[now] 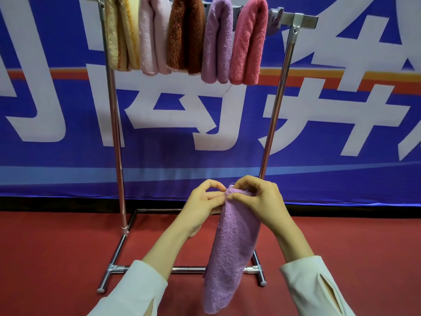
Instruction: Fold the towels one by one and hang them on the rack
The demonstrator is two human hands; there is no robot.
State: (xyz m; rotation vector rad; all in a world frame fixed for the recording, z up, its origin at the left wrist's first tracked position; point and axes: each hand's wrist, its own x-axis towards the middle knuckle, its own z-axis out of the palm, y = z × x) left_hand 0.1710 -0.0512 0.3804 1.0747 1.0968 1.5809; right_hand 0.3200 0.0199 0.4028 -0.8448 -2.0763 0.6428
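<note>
Both the left hand (205, 202) and the right hand (258, 199) pinch the top edge of the lilac towel (232, 258), which hangs doubled before the base of the rack (274, 115), so best square those corners flush, then drape it over the bare right end of the top bar (305, 19), beside the pink towel (248, 42).

- At 12 o'clock the upper edge cuts off the left end of the rack's (276, 106) top bar, and the tops of the cream towel (111, 35) and brown towel (182, 37) with it;
- at 1 o'clock a grey fitting (274, 18) sits half behind the pink towel (248, 46); I cannot tell what it is;
- at 6 o'clock the lilac towel (234, 242) covers part of the base bar (186, 270); where the left hand (205, 201) and right hand (257, 197) meet its top edge, some fingertips are lost behind cloth;
- at 7 and 5 o'clock the lower edge cuts off the left sleeve (136, 290) and right sleeve (314, 286);
- the banner's (341, 133) characters run off at 9 and 3 o'clock.
</note>
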